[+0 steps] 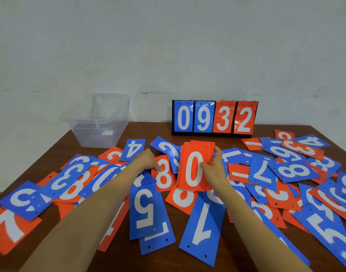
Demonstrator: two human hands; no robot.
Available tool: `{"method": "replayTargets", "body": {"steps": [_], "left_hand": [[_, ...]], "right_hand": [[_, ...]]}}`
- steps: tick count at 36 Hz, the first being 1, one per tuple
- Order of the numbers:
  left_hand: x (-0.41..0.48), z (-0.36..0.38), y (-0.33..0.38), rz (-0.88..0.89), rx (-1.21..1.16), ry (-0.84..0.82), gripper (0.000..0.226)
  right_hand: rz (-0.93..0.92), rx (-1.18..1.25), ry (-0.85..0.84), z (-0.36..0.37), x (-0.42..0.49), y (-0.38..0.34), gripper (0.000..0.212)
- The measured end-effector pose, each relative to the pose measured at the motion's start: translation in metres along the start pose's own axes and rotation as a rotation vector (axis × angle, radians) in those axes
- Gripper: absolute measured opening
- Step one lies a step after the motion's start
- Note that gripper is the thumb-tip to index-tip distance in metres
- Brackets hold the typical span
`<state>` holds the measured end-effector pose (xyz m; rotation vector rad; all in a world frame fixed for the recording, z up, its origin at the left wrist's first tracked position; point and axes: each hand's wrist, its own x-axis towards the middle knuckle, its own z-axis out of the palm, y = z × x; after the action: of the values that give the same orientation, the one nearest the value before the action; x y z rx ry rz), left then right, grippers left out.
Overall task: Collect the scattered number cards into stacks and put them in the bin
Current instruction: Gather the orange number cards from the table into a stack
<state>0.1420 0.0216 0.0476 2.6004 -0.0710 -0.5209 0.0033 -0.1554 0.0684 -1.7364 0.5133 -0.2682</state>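
Pinches orange stack (195, 152), white 0 topmost, between right fingers (204, 165). Touches orange 8 card (164, 181) under left fingers (158, 168); pinching or not, cannot tell.

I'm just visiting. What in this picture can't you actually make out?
Head view only:
- Red stack in the right hand: card count hidden behind the top 0.
- Left hand: its back hides whether it grips the red 8 card.
- Clear bin: cloudy walls blur any contents.
- Red card at the left edge: digit cut off by the frame.
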Motion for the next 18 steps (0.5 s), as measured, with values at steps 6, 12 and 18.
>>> {"method": "replayTargets", "body": {"steps": [6,12,18], "left_hand": [[-0.029,-0.009,0.009,0.093,-0.357,0.195,0.048],[-0.061,-0.035,0.009,0.309,-0.408,0.512,0.026],[-0.093,-0.052,0.017,0.542,-0.545,0.643,0.021]], "right_hand": [[-0.028,0.027,0.006,-0.01,-0.011,-0.007,0.066],[-0.043,0.019,0.006,-0.017,-0.023,-0.013,0.065],[-0.115,0.018,0.032,-0.018,-0.038,-0.02,0.063]]}}
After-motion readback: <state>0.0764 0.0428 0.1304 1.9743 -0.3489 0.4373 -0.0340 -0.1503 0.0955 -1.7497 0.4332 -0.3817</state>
